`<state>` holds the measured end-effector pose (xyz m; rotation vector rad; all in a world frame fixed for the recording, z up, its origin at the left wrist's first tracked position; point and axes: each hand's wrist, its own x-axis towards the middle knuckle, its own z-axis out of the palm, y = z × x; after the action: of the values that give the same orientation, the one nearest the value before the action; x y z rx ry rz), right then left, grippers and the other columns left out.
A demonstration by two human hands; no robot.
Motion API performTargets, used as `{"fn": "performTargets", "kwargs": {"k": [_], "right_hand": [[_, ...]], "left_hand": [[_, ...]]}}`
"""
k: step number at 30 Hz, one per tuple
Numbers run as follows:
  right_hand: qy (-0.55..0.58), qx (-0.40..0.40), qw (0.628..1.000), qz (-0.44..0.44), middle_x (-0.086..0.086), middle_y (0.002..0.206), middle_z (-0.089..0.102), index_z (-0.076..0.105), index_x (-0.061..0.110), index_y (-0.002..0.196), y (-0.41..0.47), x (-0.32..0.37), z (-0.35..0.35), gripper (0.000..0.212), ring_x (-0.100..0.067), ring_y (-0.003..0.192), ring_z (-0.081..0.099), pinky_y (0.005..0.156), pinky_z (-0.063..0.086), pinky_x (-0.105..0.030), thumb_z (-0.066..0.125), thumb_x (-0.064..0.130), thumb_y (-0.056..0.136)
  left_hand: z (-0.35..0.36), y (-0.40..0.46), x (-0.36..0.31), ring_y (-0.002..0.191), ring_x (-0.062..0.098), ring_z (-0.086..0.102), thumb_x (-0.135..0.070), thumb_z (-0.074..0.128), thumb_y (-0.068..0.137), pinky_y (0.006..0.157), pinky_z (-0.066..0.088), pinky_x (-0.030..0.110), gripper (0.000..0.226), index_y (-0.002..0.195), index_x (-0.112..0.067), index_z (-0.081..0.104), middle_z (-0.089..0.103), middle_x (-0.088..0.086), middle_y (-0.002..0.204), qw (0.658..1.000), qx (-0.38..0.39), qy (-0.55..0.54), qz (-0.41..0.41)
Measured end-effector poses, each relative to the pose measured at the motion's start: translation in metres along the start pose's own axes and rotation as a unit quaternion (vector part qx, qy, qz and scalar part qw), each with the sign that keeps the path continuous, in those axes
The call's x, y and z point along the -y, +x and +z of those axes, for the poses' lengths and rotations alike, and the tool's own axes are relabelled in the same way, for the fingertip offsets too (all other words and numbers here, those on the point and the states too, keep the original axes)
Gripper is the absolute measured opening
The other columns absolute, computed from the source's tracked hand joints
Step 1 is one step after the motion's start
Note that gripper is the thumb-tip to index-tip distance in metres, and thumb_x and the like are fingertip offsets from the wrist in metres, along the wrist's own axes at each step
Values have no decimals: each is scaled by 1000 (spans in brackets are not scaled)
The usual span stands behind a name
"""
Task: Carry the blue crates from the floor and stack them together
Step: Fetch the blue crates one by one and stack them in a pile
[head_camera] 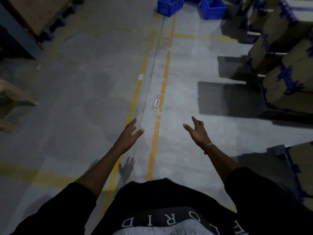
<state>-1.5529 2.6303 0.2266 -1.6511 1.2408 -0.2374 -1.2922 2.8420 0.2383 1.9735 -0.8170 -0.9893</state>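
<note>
Reaching forward low in the frame, the left hand (130, 133) and right hand (197, 131) are hanging released and holding nothing, likely because the blue crates (170, 4) are sitting well apart on the floor (84, 82) at top centre.

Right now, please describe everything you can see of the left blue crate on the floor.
The left blue crate looks like moulded plastic with ribbed, slotted walls. It stands on the grey floor at the far end of the aisle, at the end of the yellow lines, cut off by the picture's top edge. Another blue crate stands to its right, apart. No hand touches it.
</note>
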Motion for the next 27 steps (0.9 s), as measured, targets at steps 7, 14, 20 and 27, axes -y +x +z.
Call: {"fn": "performTargets", "kwargs": {"k": [7,14,20,27], "right_hand": [[-10,-16,1000,-13,5,155,24,27,25,154,125,48,-52,82,-20,143,32,116,29,-38,57,63,87],[-26,-46,998,-15,2,154,24,27,23,154,285,99,-83,84,-24,142,32,115,30,-39,57,64,87],[-10,-79,997,10,-1,156,24,29,21,153,406,153,-107,81,-23,142,33,116,29,-37,60,59,88],[33,-109,993,43,1,157,21,27,21,154,527,196,-135,84,-24,142,33,116,30,-38,60,60,87]], "left_hand": [[-6,138,-66,145,13,40,-46,64,96,104,37,26,77,160,-29,26,30,-5,164,1000,2,-3,22],[-25,322,-111,144,13,40,-47,65,95,105,39,29,78,160,-30,26,28,-3,165,998,18,14,51],[-47,473,-167,145,14,41,-50,67,92,115,40,38,80,159,-30,28,32,-1,164,996,59,23,61],[-64,625,-237,146,11,39,-55,66,92,115,39,38,82,160,-35,25,26,-7,166,987,121,71,72]]}}
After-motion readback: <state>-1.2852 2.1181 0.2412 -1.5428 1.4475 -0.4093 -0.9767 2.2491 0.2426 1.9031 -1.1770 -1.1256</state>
